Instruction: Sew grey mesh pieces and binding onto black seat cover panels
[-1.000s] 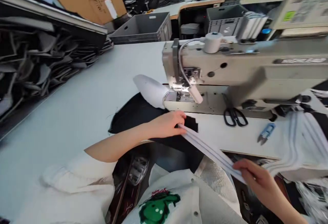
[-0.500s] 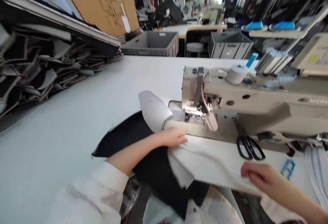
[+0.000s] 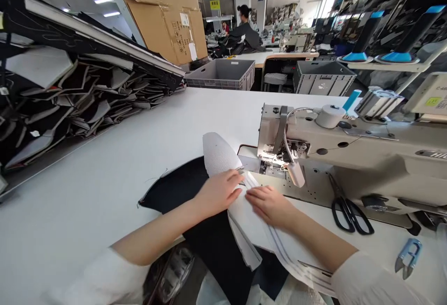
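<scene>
A white tape with blue stripes (image 3: 279, 244) runs from the needle area of the sewing machine (image 3: 279, 132) down toward my lap. My right hand (image 3: 270, 205) grips this tape near its upper end, fingers bent over it. Just left of it, my left hand (image 3: 218, 193) pinches the tape's end together with the edge of a light grey ribbed fabric piece (image 3: 220, 153). That piece is joined to or lies over black fabric (image 3: 216, 244), which hangs off the table edge. Both thumbs are partly hidden.
Black scissors (image 3: 349, 212) lie beside the machine bed, with blue thread snips (image 3: 408, 256) nearer the right edge. Stacked dark cut pieces (image 3: 87, 95) line the left. Beyond the white table (image 3: 153, 128) are grey crates (image 3: 223, 74) and a person working.
My right hand has moved left, close to my left hand, and the striped tape now lies across the fabric beneath it. The view has tilted up slightly.
</scene>
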Tool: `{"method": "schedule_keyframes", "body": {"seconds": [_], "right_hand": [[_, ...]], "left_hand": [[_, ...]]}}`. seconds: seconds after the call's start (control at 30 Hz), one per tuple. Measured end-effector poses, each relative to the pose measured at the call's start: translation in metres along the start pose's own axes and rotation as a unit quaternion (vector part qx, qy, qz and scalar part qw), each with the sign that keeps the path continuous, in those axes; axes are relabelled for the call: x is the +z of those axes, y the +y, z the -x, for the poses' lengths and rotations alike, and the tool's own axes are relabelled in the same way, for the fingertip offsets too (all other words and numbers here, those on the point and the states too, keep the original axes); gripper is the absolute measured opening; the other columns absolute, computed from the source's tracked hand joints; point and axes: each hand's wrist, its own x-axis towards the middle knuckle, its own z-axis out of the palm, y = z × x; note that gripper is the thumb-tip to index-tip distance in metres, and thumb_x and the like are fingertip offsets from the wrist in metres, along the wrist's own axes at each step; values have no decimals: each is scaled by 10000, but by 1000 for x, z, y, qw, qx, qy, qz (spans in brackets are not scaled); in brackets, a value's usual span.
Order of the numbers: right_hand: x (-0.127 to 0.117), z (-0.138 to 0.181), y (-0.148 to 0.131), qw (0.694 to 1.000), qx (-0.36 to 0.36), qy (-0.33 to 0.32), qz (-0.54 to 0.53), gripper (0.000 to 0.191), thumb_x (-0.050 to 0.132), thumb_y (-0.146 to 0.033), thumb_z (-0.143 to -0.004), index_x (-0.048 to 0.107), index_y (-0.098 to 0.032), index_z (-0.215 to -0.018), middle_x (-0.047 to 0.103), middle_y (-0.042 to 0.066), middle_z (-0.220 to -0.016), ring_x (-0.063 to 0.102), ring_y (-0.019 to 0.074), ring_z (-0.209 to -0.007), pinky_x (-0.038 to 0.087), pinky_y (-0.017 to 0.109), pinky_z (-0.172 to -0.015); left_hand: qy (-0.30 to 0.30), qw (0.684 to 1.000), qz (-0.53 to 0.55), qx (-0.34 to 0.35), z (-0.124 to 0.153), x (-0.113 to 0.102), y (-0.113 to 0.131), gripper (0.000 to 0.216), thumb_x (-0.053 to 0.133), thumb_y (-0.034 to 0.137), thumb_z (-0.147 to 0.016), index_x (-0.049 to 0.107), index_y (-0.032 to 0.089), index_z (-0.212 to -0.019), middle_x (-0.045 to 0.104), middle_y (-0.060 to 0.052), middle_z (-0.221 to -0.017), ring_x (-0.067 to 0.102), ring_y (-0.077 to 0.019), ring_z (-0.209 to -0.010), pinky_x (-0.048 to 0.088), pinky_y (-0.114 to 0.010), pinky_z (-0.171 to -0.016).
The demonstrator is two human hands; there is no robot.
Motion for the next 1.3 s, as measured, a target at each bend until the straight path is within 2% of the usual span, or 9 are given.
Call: {"method": "schedule_keyframes", "body": {"seconds": [0.1,0.2,0.37,0.5,0.6,0.77,0.93,1.17,1.3], "right_hand": [[14,-9,7,999,22,25,-12,399,351,-159,-939,517,-111,-1300,551,154,-1309,512,240,-1165,438,414,-948],[18,-9,8,997,61,54,4,433,356,-106,-906,501,-89,-1314,501,170,-1363,456,269,-1235,382,459,-1002],[16,3,16,995,86,43,-10,425,336,-116,-925,500,-126,-1317,501,136,-1372,435,257,-1264,384,433,-997],[8,17,26,995,85,46,-3,397,329,-142,-939,522,-166,-1285,453,126,-1408,432,253,-1262,382,422,-987],[0,20,28,994,106,28,26,327,424,-264,-937,564,-188,-1223,442,134,-1403,460,290,-1209,390,464,-941],[-1,14,27,995,93,41,-19,345,355,-229,-957,566,-153,-1218,563,127,-1249,500,264,-1116,420,417,-933],[13,11,26,994,79,70,-29,339,330,-177,-961,590,-146,-1177,571,127,-1237,524,238,-1080,441,370,-923],[13,16,22,992,107,39,60,519,527,-470,-910,495,-164,-1327,459,157,-1403,421,299,-1254,352,434,-968],[6,16,9,990,130,16,47,655,604,-558,-825,480,-196,-1356,411,167,-1435,405,325,-1261,321,455,-975]], "left_hand": [[-147,981,-78,-97,56,-7,5,738,671,444,-774,382,174,-1398,560,-122,-1143,583,-292,-969,506,-407,-793],[-270,937,-180,-127,83,7,13,899,690,226,-716,230,142,-1484,565,-153,-1079,597,-323,-890,516,-425,-698],[-305,948,-16,-91,60,18,28,803,447,57,-752,162,131,-1498,574,-137,-1101,630,-256,-889,512,-338,-727],[-345,909,229,-42,32,-9,40,760,535,361,-843,193,180,-1497,547,-109,-1176,626,-212,-931,489,-243,-708],[-390,887,249,-5,22,-28,44,851,629,586,-759,290,260,-1469,545,-78,-1204,625,-206,-910,466,-226,-654],[-333,940,-72,19,39,-3,49,1079,850,365,-574,267,276,-1478,397,-178,-1418,570,-362,-1015,497,-408,-748],[-305,942,-139,8,60,29,48,667,414,52,-841,278,196,-1478,399,-199,-1422,601,-312,-982,535,-397,-686],[-355,913,199,38,43,-22,43,667,515,559,-880,367,212,-1430,489,-99,-1343,622,-214,-1021,504,-261,-825],[-244,970,-1,-5,30,-4,32,770,639,506,-807,343,179,-1438,377,-146,-1440,560,-301,-1092,498,-349,-833]]}}
